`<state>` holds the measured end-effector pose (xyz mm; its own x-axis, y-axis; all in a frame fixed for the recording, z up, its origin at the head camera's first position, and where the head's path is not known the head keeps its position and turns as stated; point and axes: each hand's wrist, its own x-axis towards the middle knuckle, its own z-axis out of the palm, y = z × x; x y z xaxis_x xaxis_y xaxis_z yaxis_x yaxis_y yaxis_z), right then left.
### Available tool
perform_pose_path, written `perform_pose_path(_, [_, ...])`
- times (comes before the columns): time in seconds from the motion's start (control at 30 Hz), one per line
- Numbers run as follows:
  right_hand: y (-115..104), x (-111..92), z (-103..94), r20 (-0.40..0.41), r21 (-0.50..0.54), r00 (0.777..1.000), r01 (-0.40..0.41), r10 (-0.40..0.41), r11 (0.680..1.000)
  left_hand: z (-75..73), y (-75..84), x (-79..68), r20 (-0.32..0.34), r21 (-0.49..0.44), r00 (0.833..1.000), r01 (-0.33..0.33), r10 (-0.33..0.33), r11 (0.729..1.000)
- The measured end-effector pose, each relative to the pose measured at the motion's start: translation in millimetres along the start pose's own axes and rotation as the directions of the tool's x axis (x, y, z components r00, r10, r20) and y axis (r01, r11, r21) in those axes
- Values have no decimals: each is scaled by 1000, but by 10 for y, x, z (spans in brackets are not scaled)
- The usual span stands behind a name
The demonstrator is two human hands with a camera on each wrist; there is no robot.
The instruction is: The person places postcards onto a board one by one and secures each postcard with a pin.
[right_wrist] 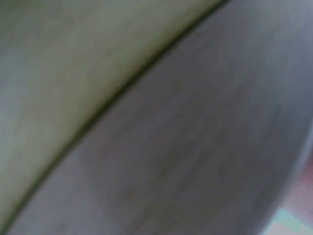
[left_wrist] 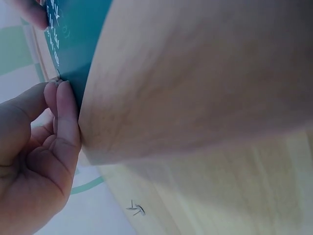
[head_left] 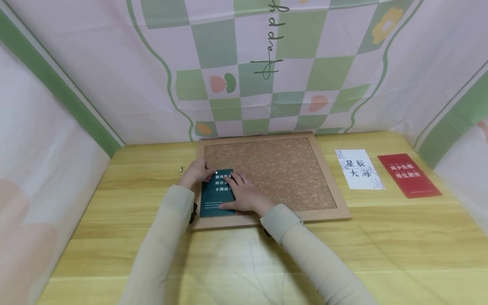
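A dark green card (head_left: 214,203) with white lettering lies on the left part of a wood-framed cork board (head_left: 282,173). At the card's top edge my left hand (head_left: 196,173) pinches a small thumbtack (left_wrist: 59,81), mostly hidden by thumb and fingertips. My right hand (head_left: 245,195) rests with spread fingers over the card's right edge, pressing it against the cork. Close up in the left wrist view are the card's edge and the blurred wooden frame (left_wrist: 186,83). Blurred wood fills most of the right wrist view, with a bit of hand at its right edge.
Loose thumbtacks (left_wrist: 137,208) lie on the wooden table (head_left: 126,203) left of the board. To the right are a white card (head_left: 358,163) with black characters and a red card (head_left: 413,182). A checked cloth (head_left: 259,106) hangs behind the board.
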<state>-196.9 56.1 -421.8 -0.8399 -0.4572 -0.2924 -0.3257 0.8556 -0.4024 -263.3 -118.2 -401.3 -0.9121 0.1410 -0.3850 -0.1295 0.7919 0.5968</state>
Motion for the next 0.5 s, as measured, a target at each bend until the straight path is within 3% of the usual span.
perform_pose_path(0.5, [8, -7, 2, -3, 8, 1000, 4, -4, 1000, -11, -33, -5, 10, 14, 1000, -27, 26, 1000])
